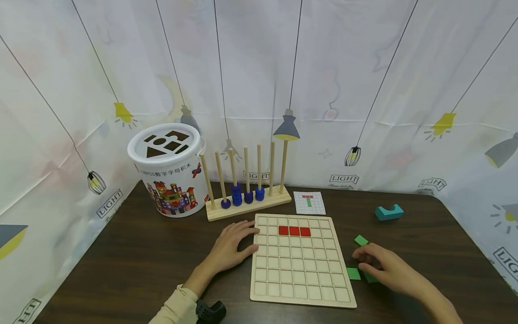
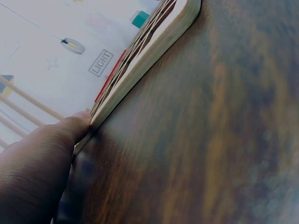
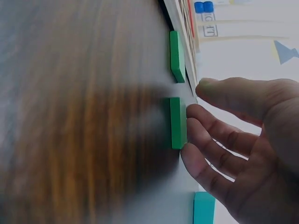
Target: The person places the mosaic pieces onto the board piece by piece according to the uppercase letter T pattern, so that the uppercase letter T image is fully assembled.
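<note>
White cloth bkgd (image 1: 315, 72), printed w/ hanging lamps & "LIGHT" labels, stands behind your dark wood-grain table (image 1: 121, 265). Biggest item: the white bucket (image 1: 163, 155) at far L, rounded, lid marked w/ dark geometric shapes, colourful castle print on its side; can't see what's inside. Near centre is your flat pale-wood grid board (image 1: 283, 265), 7x7 shallow square cells; 2nd row from top holds three flat red tiles (image 1: 294, 231) side by side, mid-row. Behind it, wooden rack (image 1: 267, 204), seven upright round pegs, blue beads (image 1: 236, 195) on four of them.

Your L hand (image 1: 230, 245) rests at the board's L edge, fingers extended, thumb apart, tip touching the rim; not clamped. Your R hand (image 1: 384, 265) is low, R of board, palm side down, fingers loosely bent, thumb apart from them, nothing gripped; can't tell if fingertips touch the tile beside them.

Smaller: gridded card (image 1: 309, 203) w/ red/green T, just behind board; notched teal block (image 1: 389, 212), far R; three thin square green tiles (image 1: 353, 273) around your R hand, one partly hidden under it.
</note>
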The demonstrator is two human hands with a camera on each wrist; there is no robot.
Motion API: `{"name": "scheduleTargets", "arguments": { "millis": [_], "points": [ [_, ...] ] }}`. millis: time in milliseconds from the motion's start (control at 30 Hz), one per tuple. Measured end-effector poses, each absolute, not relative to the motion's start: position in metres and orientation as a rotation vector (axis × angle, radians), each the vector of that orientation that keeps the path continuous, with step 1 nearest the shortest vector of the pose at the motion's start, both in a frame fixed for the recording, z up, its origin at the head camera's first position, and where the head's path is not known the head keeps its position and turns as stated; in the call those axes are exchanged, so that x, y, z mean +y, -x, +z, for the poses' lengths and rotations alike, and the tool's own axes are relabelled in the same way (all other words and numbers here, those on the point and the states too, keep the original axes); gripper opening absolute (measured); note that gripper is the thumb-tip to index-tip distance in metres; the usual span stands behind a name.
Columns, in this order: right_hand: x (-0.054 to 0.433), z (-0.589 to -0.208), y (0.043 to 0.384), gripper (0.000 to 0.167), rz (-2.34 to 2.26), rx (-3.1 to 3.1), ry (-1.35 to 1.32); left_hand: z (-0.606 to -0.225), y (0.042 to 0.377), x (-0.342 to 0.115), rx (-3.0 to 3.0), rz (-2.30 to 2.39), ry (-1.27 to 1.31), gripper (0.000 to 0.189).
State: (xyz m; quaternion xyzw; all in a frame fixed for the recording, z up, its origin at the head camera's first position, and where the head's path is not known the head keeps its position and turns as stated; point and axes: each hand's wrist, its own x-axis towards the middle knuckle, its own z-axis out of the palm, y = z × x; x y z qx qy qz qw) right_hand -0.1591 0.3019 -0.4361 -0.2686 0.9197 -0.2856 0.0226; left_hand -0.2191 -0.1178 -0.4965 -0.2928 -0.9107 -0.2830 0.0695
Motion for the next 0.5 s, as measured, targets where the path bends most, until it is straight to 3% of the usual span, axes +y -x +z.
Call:
{"name": "scheduleTargets", "arguments": {
  "millis": [500],
  "points": [
    [0.317,-0.438,0.148,0.028,-0.782,2.869,0.848,-0.494,0.218,-0.118,-2.748,-0.865,0.887,0.047]
  ]
}}
